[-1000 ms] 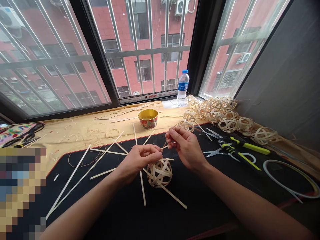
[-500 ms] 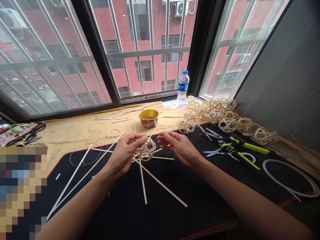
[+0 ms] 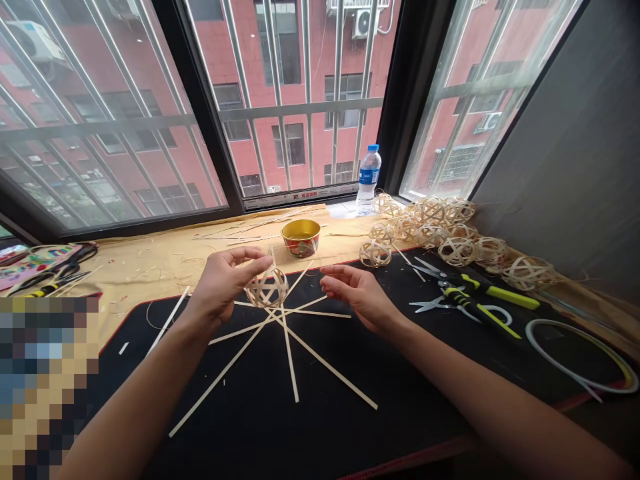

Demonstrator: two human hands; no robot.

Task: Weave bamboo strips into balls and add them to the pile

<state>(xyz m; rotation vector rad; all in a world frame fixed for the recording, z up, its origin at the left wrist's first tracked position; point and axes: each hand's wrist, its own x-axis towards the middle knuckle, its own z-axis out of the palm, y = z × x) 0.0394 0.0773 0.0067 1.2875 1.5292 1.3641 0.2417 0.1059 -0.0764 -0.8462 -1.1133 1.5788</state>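
Observation:
My left hand (image 3: 220,283) pinches a small open-woven ball of pale flat strips (image 3: 269,291) at its top. Across a gap, my right hand (image 3: 357,293) is raised with its fingers curled toward the thumb; anything thin between the fingertips is too fine to make out. Under and behind the ball, several pale flat strips (image 3: 290,353) cross in a star on a black mat (image 3: 310,440). Beyond the hands stands a round tin (image 3: 300,245), gold inside with a red patterned outside.
Finished woven balls (image 3: 457,251) are heaped at the right by the wall. Nearby on the mat lie yellow-and-black handled pliers (image 3: 483,313), scissors (image 3: 430,304) and a coil of pale tubing (image 3: 530,347). A water bottle (image 3: 369,177) stands at the window; more scissors (image 3: 50,280) lie left.
My left hand has moved left with the woven ball, widening the gap to my right hand, which stays nearly in place. More of the crossed strips now shows.

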